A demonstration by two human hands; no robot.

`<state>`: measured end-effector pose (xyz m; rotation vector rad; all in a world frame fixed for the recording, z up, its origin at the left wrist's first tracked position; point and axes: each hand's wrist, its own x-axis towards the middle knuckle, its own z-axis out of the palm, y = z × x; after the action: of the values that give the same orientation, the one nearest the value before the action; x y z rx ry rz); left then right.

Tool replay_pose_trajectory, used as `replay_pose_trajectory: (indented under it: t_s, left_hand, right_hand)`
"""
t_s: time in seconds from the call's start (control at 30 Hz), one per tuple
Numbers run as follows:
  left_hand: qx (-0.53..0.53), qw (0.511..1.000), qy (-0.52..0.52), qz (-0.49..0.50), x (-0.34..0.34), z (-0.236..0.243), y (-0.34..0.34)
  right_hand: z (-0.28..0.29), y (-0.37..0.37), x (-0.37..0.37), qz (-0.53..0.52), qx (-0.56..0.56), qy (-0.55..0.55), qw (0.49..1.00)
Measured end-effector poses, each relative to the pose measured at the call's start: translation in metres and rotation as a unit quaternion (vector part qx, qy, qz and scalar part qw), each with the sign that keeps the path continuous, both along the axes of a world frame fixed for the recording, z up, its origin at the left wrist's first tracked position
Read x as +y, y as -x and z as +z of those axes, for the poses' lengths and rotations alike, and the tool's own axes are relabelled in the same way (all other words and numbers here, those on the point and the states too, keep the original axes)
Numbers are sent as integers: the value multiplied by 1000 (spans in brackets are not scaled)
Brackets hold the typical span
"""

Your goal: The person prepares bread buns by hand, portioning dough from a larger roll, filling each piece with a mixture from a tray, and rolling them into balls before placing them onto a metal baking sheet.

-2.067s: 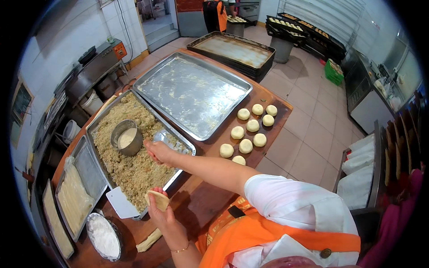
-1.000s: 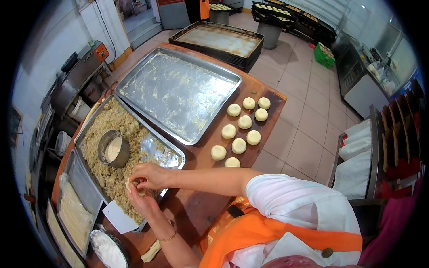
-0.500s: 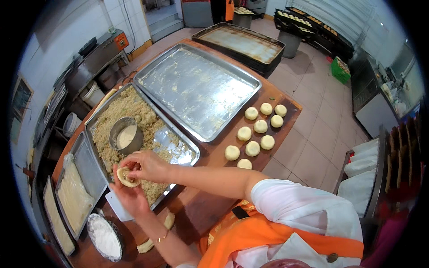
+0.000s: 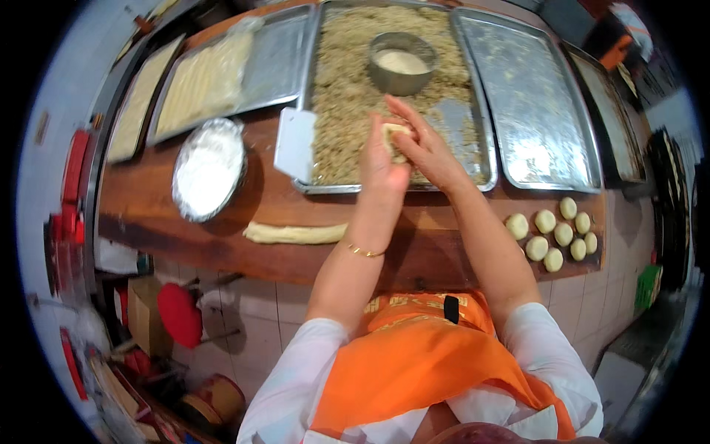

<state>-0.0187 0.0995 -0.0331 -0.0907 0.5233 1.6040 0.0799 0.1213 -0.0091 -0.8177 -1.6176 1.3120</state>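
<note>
Over the near part of a metal tray (image 4: 484, 148) spread with crumbly tan filling (image 4: 344, 74), my left hand (image 4: 381, 166) cups a small pale dough wrapper (image 4: 394, 139). My right hand (image 4: 433, 152) closes in from the other side, its thumb and fingers against the dough. How much filling is inside cannot be seen. Just beyond my fingers, a round metal container (image 4: 396, 83) with pale contents stands in the filling. A flat white scraper (image 4: 294, 146) rests at the tray's near left corner. A long strip of dough (image 4: 292, 234) lies on the table beside my left wrist.
A lined bowl of white flour (image 4: 209, 170) stands left. Behind it are trays with pale dough strips under plastic (image 4: 211, 81). An oil-smeared metal tray (image 4: 543, 111) sits right, and several round buns (image 4: 563, 234) rest near the table's right end. A red stool (image 4: 180, 315) stands below left.
The view has swung to the left, so the filling tray now sits straight ahead. My right fingers were inside the open dough cup; now both hands are closed more tightly around the dough.
</note>
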Motion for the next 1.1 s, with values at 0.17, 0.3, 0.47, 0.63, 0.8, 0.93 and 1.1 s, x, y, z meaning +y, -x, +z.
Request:
replay_pose_trajectory:
  t_s: [0.17, 0.3, 0.47, 0.63, 0.8, 0.93, 1.1]
  left_hand:
    - [4, 998, 48, 42, 1, -9, -3]
    - [-131, 990, -53, -17, 9, -34, 8]
    - [-108, 994, 17, 28, 18, 0, 10]
    - [-62, 996, -57, 21, 5, -3, 9]
    - [31, 999, -21, 32, -1, -7, 2]
    - [59, 996, -49, 47, 2, -28, 4]
    - [69, 994, -85, -12, -14, 30, 5]
  right_hand:
    - [-14, 1, -4, 76, -90, -12, 993]
    - [6, 2, 3, 51, 155, 137, 977]
    - [-15, -11, 31, -98, -225, -385, 889]
    - [-1, -12, 24, -37, -97, -182, 978]
    - [9, 0, -3, 72, -101, 31, 992]
    - [-8, 9, -15, 22, -127, -144, 981]
    - [4, -1, -5, 51, 19, 55, 997]
